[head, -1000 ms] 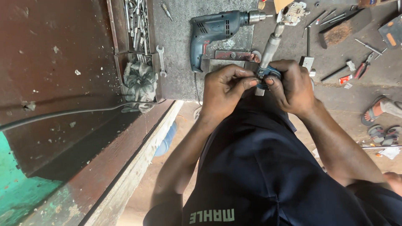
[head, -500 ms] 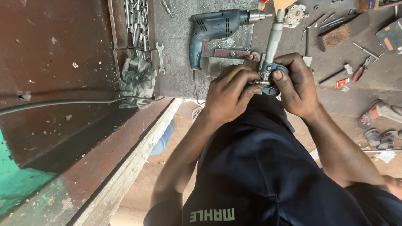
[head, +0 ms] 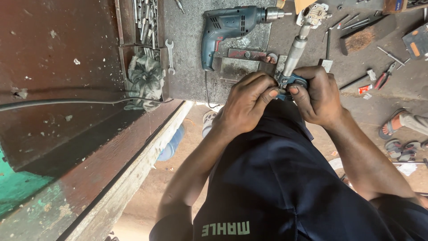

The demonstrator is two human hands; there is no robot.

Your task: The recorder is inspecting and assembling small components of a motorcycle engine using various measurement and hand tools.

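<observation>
My left hand (head: 248,101) and my right hand (head: 316,95) meet over my lap, both gripping the near end of a long grey metal shaft (head: 294,52) with a blue piece (head: 287,82) around it. The shaft points away from me and ends in a whitish metal fitting (head: 313,14). My fingertips pinch the blue piece from both sides, hiding most of it. A blue-green electric drill (head: 232,26) lies just beyond my left hand on the grey work surface (head: 187,67).
A spanner (head: 169,55) and a grey rag (head: 145,80) lie beside a tray of metal rods (head: 145,20). Red-handled pliers (head: 385,73), loose tools and a wooden block (head: 363,38) lie at right. Someone's sandalled foot (head: 399,122) is at far right. A rusty metal panel (head: 58,76) fills the left.
Both hands and the shaft have shifted slightly in view as my head moved; my fingers keep working around the blue piece with the same grip.
</observation>
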